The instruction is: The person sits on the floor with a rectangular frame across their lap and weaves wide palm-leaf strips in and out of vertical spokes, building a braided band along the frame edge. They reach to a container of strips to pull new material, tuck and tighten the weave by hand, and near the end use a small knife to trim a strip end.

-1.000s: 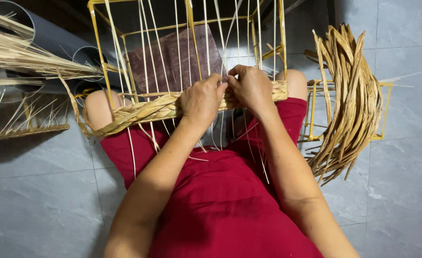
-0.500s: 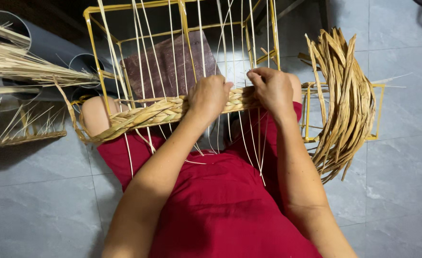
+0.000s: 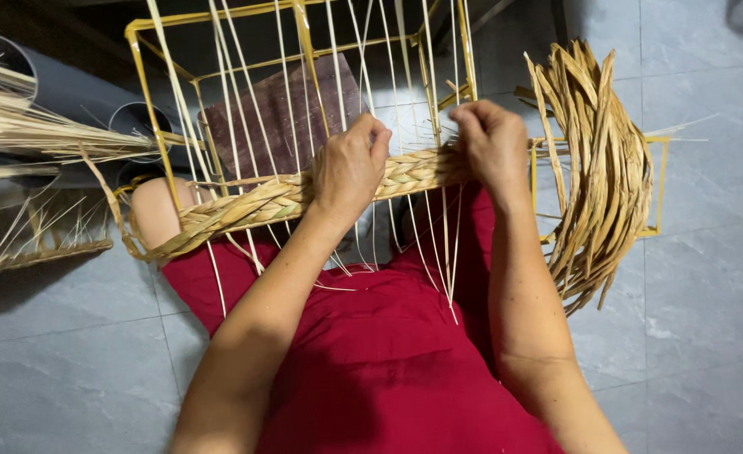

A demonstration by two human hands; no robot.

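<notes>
centrally in the head view, one braided straw band [image 3: 304,195] runs lengthwise from lower left up to the right across a yellow wire frame [image 3: 140,76]. left hand [image 3: 350,168] pinches the band; right hand [image 3: 493,143] grips its right end. two grey pipes [image 3: 69,88] at upper left hold dry straw [image 3: 27,126]

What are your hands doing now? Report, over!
Left hand gripping braid. Right hand pinching braid end at frame. Thin strands run between the hands; loose bundle hangs right.
</notes>
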